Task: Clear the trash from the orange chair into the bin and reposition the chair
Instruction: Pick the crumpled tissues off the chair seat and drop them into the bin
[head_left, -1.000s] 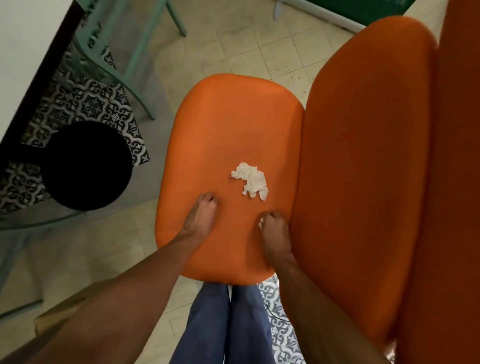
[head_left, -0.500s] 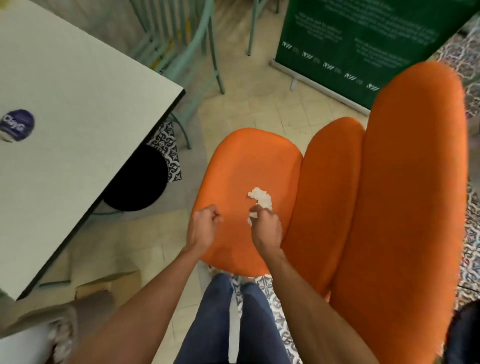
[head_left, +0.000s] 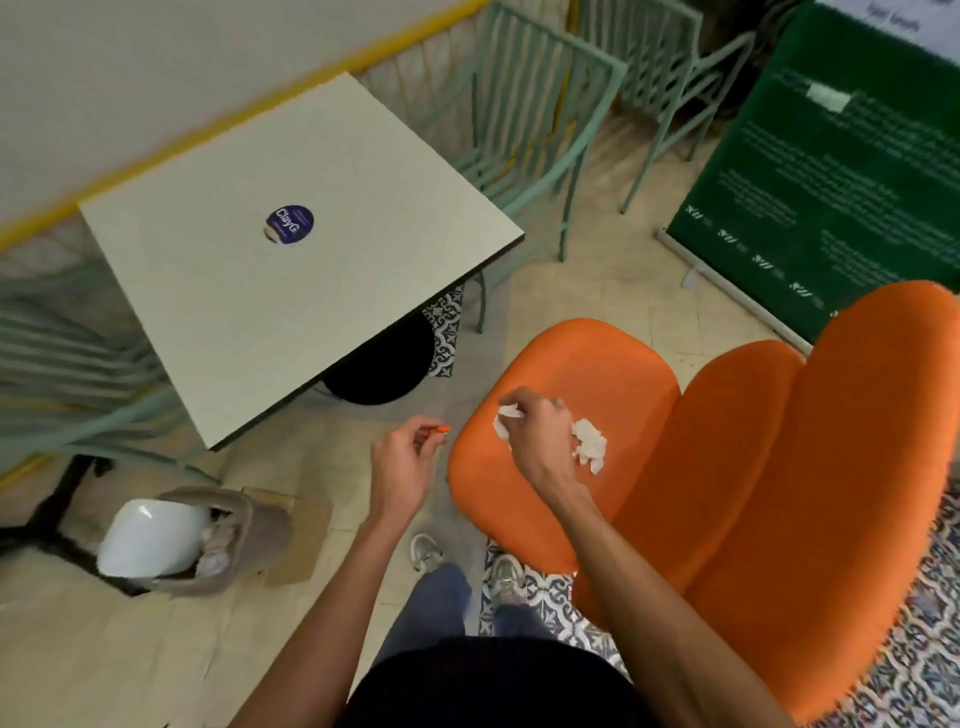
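Observation:
The orange chair (head_left: 587, 374) stands at the right with its seat toward me. My right hand (head_left: 537, 434) hovers over the seat's front and pinches a small white paper scrap (head_left: 505, 422). A larger crumpled white tissue (head_left: 589, 447) lies on the seat just right of that hand. My left hand (head_left: 405, 462) is off the seat's left edge, over the floor, and pinches a small orange bit (head_left: 441, 429). The bin (head_left: 244, 525), a brown cardboard box with a white liner and crumpled paper inside, sits on the floor at the lower left.
A pale square table (head_left: 291, 291) with a blue round sticker (head_left: 290, 224) stands left of the chair on a black base (head_left: 379, 369). Mint-green metal chairs (head_left: 524, 130) line the back. A green banner stand (head_left: 810, 208) leans behind the orange chair. My feet (head_left: 467, 566) stand by the seat.
Both hands have lifted off the seat. The left hand moved left past the seat edge with an orange bit; the right holds a white scrap. The view rose, showing the table and bin.

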